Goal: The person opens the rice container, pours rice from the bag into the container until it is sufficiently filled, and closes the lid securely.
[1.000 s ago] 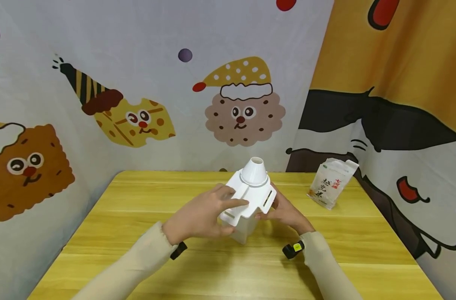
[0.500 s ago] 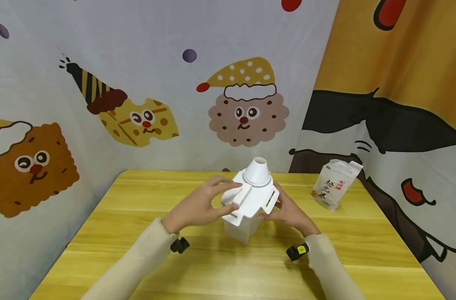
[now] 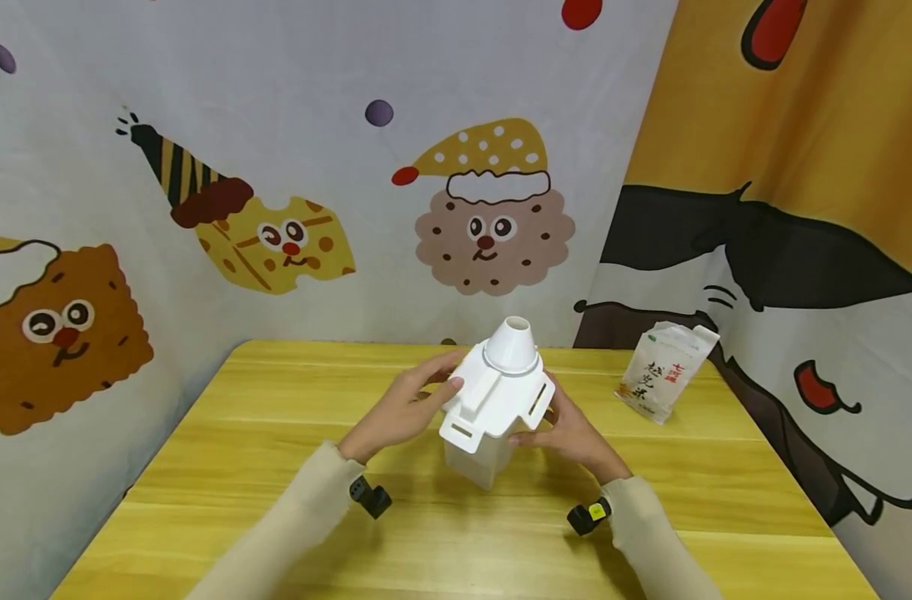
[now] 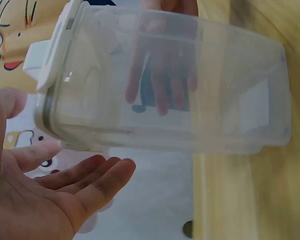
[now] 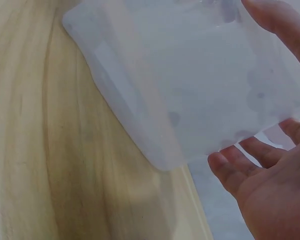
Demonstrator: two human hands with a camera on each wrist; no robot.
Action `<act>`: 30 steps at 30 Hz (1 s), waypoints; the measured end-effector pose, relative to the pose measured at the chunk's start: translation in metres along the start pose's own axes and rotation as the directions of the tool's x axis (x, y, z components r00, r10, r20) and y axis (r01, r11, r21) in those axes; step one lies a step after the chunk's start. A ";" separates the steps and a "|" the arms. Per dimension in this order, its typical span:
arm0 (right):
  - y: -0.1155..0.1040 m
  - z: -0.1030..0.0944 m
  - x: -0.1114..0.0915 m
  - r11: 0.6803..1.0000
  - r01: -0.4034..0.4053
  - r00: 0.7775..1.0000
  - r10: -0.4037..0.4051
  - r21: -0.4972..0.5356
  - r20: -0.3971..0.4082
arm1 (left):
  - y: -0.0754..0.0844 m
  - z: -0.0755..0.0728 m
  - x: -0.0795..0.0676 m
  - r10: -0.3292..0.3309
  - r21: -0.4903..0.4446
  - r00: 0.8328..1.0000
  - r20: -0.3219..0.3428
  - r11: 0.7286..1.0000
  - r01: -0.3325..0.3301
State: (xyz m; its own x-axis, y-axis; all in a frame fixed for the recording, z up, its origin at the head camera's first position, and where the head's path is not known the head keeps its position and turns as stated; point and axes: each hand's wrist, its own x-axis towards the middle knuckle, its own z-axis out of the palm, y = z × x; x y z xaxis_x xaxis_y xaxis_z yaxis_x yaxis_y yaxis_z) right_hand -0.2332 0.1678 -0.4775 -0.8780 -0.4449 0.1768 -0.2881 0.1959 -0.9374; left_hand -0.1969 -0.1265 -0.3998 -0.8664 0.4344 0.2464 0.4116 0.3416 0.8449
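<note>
A tall translucent storage container (image 3: 473, 465) stands on the wooden table, topped by a white lid (image 3: 519, 398) with slotted side tabs. From the lid's far part rises a white cone-shaped piece (image 3: 511, 348). My right hand (image 3: 576, 435) holds the container's right side, thumb on the near face and fingers round the far side, as the right wrist view shows. At the lid's left edge is my left hand (image 3: 403, 407), fingers loosely bent. In the left wrist view its fingers (image 4: 107, 182) lie beside the container with the palm off it; whether a fingertip touches the lid is unclear.
A white paper-like bag (image 3: 664, 372) with dark and red lettering stands at the table's back right. Behind the table (image 3: 276, 417) hangs a cartoon-printed curtain (image 3: 306, 142), which also runs along the right side.
My left hand first reached over the lid, then had its thumb and fingers about the lid's raised bar. It has now drawn back to the lid's left edge. My right hand stays on the container.
</note>
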 end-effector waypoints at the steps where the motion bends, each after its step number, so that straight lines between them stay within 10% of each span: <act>1: 0.000 0.000 0.000 1.000 0.002 1.000 -0.002 -0.002 -0.005 | -0.002 0.001 0.000 -0.016 -0.025 1.000 0.002 1.000 0.016; 16: -0.001 -0.002 0.004 1.000 -0.004 1.000 0.004 -0.009 0.025 | -0.008 0.010 -0.001 -0.115 -0.102 0.991 -0.065 0.989 0.108; 30: 0.003 -0.019 0.020 0.996 0.017 0.971 -0.036 0.084 0.238 | 0.003 0.031 -0.012 -0.164 -0.131 0.959 -0.230 0.982 0.136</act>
State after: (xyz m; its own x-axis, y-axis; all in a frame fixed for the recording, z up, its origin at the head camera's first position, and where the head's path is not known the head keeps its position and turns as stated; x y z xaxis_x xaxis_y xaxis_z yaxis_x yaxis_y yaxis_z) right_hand -0.2592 0.1761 -0.4710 -0.7510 -0.6465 0.1343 -0.2697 0.1146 -0.9561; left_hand -0.1762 -0.1050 -0.4146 -0.9635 0.1695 0.2070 0.2491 0.2853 0.9255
